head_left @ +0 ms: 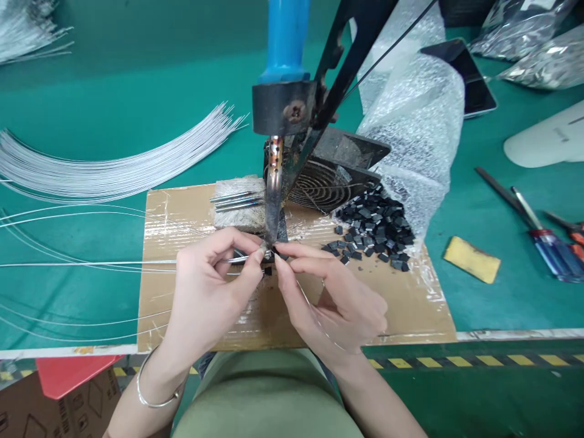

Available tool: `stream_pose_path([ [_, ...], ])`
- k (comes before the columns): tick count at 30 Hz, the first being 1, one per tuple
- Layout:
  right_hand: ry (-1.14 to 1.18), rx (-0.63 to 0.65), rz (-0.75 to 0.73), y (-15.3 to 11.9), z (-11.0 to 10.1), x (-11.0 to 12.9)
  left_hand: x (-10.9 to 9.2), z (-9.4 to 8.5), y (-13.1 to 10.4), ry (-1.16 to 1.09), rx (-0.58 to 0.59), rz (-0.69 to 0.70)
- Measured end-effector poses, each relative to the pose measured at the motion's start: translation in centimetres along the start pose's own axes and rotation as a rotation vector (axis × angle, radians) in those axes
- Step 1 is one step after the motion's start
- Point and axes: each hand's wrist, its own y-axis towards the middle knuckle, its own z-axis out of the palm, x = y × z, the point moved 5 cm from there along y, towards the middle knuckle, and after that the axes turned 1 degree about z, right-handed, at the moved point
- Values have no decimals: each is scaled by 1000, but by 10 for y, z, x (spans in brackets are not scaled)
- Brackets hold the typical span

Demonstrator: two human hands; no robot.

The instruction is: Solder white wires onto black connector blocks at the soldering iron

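Note:
A blue-handled soldering iron (286, 42) is clamped above the work, its metal tip pointing down between my hands. My left hand (219, 289) is closed, thumb and forefinger pinching a thin pale wire (159, 263) that comes in from the left. Close by on the right, my right hand (326, 292) is closed too, fingertips just beside the iron's tip. A thin silvery solder wire (322, 325) curves across its palm. Small dark bits lie at the fingertips, too covered to make out fully. A small black square (267, 272) shows just below the fingertips.
Cardboard (401, 310) covers the work spot. Black squares (378, 222) lie heaped right of a round fan grille (323, 185). Metal rods rest on a pale block (237, 219). A wire bundle (114, 173) lies left; bubble wrap (415, 115), a yellow sponge (472, 260) and a screwdriver (554, 252) lie right.

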Motion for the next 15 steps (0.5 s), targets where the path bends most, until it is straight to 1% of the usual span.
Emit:
stream_pose_path([
  [7, 32, -6, 32, -1, -1, 0, 2, -1, 0, -5, 3, -19],
  [12, 35, 29, 59, -3, -1, -3, 4, 1, 2, 1, 10, -42],
  [15, 81, 47, 81, -6, 0, -7, 8, 0, 1, 43, 23, -36],
])
